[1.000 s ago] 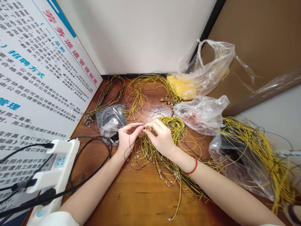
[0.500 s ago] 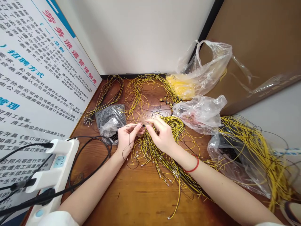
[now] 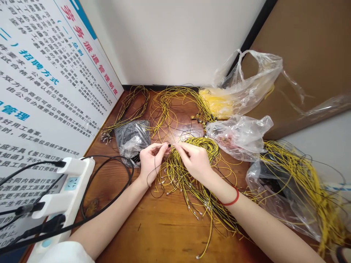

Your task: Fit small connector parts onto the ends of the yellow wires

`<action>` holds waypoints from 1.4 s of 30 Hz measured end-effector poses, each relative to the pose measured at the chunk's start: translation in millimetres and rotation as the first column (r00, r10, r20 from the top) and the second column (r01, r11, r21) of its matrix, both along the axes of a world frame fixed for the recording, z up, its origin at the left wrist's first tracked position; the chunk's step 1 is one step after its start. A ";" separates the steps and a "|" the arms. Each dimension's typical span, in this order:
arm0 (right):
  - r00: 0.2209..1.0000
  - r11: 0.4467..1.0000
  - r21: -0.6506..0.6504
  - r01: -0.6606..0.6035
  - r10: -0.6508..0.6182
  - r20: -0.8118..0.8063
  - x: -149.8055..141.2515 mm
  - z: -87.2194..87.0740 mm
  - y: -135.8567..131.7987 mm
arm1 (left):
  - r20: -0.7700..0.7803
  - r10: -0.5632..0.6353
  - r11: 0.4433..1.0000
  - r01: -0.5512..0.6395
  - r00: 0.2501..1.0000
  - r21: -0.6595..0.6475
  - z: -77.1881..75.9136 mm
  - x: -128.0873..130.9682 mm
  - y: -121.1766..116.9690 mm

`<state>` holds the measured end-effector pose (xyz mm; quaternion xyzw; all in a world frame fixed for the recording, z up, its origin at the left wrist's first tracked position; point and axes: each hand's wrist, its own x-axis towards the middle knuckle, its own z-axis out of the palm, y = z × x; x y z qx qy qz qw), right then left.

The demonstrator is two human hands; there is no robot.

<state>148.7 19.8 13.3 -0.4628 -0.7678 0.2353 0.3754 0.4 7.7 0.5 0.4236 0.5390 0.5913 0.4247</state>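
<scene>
My left hand (image 3: 152, 159) is closed, pinching a small black connector (image 3: 169, 145) between thumb and fingertips. From it a thin dark wire loops down over the wrist. Just to the right, thumb and index finger of my right hand (image 3: 195, 160) are pressed together close to the connector; what lies between them is too small to make out. Beneath both hands spreads a large bundle of yellow and black wires (image 3: 179, 175), many ending in small pale tips towards the front of the wooden table (image 3: 153, 233).
Beside my left hand lies a plastic bag of black parts (image 3: 132, 138). Behind are more wires (image 3: 164, 106), a bag of yellow pieces (image 3: 219, 102) and a bag with reddish contents (image 3: 238, 137). A power strip (image 3: 74, 182) with cables stands left; another wire bundle (image 3: 309, 186) hangs right.
My right hand's fingers have closed together beside the connector. My left hand keeps its pinch. The whole view has shifted slightly, with things appearing farther right.
</scene>
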 end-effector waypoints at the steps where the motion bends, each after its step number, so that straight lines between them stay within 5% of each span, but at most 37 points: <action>1: 1.000 1.000 -0.005 0.014 -0.014 -0.008 -0.1 -1.0 0.7 | -0.001 0.002 1.000 -0.002 1.000 -0.003 0.0 0.2 0.0; 11: 0.999 0.997 -0.056 0.046 -0.048 -0.025 0.5 1.0 3.8 | -0.018 -0.014 1.000 0.014 1.000 -0.004 -3.2 -0.8 -0.4; 17: 0.996 0.996 -0.037 -0.085 0.086 0.006 0.7 9.4 1.0 | -0.016 0.001 1.000 -0.001 1.000 0.003 -2.4 0.1 -0.4; 34: 0.989 0.995 -0.025 0.098 -0.100 -0.112 -9.2 -2.0 1.4 | -0.087 0.010 0.999 -0.006 0.996 0.048 -0.6 1.2 -2.6; 42: 0.989 0.996 -0.044 0.076 -0.081 -0.121 -11.1 -4.1 0.6 | -0.100 0.015 0.998 -0.009 0.995 0.059 -2.9 1.0 -3.7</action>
